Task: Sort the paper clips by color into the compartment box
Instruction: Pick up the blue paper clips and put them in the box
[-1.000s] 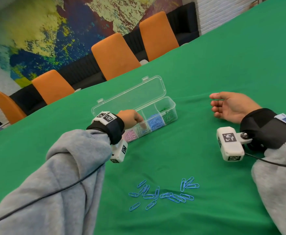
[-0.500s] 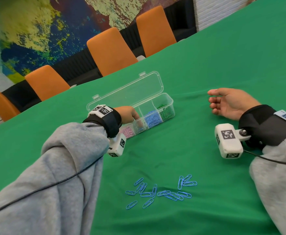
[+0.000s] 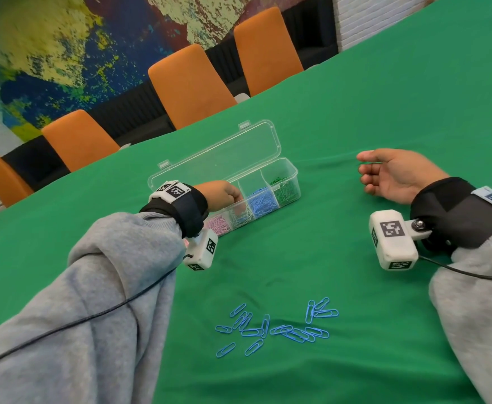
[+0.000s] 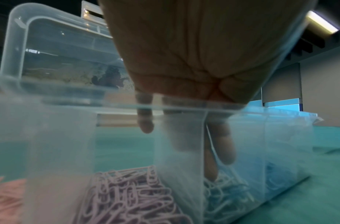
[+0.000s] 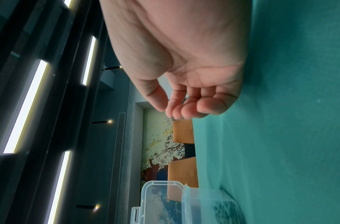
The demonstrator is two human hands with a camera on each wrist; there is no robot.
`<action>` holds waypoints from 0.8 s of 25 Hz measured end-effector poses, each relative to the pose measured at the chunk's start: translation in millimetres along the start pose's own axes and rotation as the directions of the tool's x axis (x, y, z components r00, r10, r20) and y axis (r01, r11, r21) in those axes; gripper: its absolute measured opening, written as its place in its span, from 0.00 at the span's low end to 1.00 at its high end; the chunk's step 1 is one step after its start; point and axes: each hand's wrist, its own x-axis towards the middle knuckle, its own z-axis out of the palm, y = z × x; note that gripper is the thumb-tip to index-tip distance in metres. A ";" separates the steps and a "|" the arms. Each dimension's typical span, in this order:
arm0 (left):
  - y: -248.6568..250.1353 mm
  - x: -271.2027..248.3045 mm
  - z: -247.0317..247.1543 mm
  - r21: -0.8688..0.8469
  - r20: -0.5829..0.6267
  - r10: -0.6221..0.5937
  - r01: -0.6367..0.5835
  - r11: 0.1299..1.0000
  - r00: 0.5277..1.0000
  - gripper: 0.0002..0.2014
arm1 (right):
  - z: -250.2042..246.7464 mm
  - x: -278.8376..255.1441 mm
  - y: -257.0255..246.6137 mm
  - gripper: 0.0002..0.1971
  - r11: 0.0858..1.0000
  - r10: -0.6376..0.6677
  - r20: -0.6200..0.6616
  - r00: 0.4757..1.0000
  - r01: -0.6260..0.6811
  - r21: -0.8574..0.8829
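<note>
A clear compartment box [image 3: 293, 173] lies open on the green table, its lid [image 3: 218, 158] folded back. It holds pink [image 3: 218, 224], white [image 3: 240, 214], blue [image 3: 262, 202] and green [image 3: 285, 191] paper clips, each colour in its own section. My left hand [image 3: 233, 196] reaches into the white section. In the left wrist view its fingertips [image 4: 209, 169] point down just above the white clips [image 4: 226, 195], with a thin pale clip wire between them. Several loose blue clips [image 3: 279, 330] lie near the table's front. My right hand [image 3: 364, 170] rests on its side, loosely curled and holding nothing.
Orange chairs [image 3: 189, 86] line the far edge of the table, in front of a painted wall. Each wrist carries a white camera block [image 3: 393, 240] with a cable. Bare green cloth [image 3: 312, 252] lies between the box and the loose clips.
My left hand has dipped a little deeper into the box over the white section. The right hand and the loose blue clips have stayed where they were.
</note>
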 end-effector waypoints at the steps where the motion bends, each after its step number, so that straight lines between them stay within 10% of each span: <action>1: -0.1 -1.5 0.7 -0.025 0.006 -0.010 0.010 1.000 1.000 0.15 | 0.2 -0.3 0.1 0.07 1.000 0.001 0.001 1.000 -0.001 -0.003; 11: -13.4 -8.9 8.3 -0.004 0.121 0.068 -0.068 0.998 0.990 0.17 | 1.2 -2.1 -1.0 0.07 1.000 -0.005 0.002 1.000 0.005 -0.010; 20: -10.5 -11.3 12.8 -0.079 -0.015 0.110 -0.111 0.991 0.994 0.13 | 0.0 -1.2 -0.4 0.07 1.000 -0.007 0.002 1.000 0.007 -0.003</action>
